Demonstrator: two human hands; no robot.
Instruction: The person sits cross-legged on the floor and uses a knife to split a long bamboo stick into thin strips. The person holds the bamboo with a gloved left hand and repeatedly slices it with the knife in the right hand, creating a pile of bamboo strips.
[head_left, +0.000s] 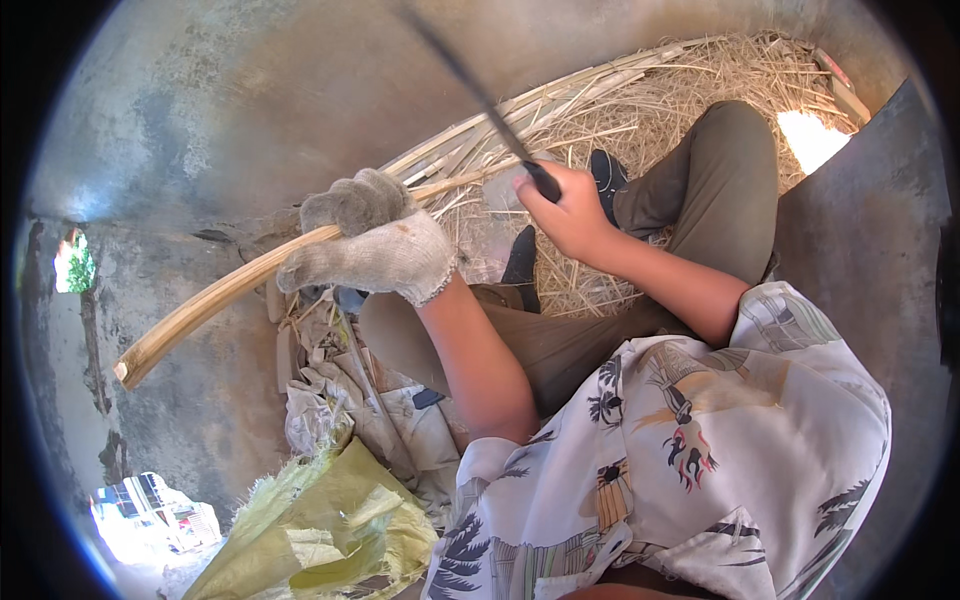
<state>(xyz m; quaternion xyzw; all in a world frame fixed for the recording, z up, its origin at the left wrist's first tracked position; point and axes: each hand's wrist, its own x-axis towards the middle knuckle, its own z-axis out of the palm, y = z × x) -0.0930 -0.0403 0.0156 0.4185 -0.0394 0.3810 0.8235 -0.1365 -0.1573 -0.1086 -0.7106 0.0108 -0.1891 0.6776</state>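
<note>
My left hand (372, 240), in a knitted whitish-grey work glove, is wrapped round a pale, slightly curved wooden stick (225, 287). One cut end of the stick points to the lower left; beyond the glove, a thin pale length runs on toward the right. A dark handle sits in the fist of my bare right hand (578, 215). From that handle the long narrow blade of a knife (470, 85) rises up and to the left, smeared by motion. The blade is apart from the stick.
Thin shavings (700, 85) pile up round my feet, with long pale strips (540, 105) along the wall (250, 110) behind. At lower left lie a torn yellow woven sack (350, 510) and crumpled clear plastic (318, 415). My bent knee (735, 150) stands close to my right forearm.
</note>
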